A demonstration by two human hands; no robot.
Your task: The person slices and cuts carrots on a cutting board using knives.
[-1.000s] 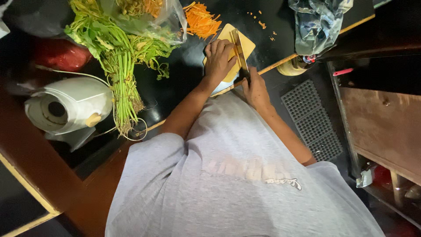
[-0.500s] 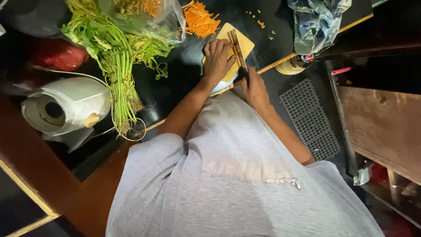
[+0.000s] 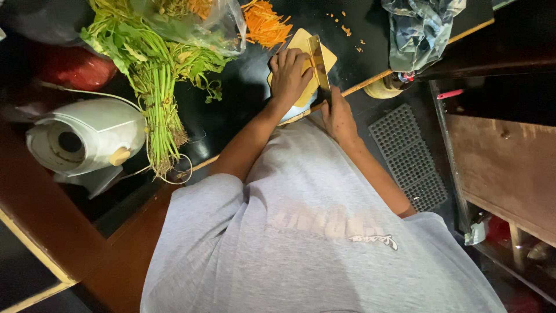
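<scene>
I look straight down over a grey shirt at a dark counter. My right hand [image 3: 337, 116] grips the handle of a broad cleaver [image 3: 318, 59], whose blade stands on edge over a small yellow cutting board [image 3: 301, 42]. My left hand [image 3: 289, 75] lies flat on the board beside the blade, fingers curled over whatever is being cut; that piece is hidden. A heap of shredded carrot [image 3: 265, 22] lies just beyond the board.
A bunch of long-stemmed greens [image 3: 155, 87] lies left of the board, partly under a clear plastic bag [image 3: 194, 20]. A white paper roll [image 3: 87, 139] sits at far left, a crumpled bag [image 3: 420, 29] at top right, a grey grid mat [image 3: 408, 156] on the floor.
The cleaver blade has shifted slightly along the board beside my left hand, and the view has drifted a little. Both hands stay in place.
</scene>
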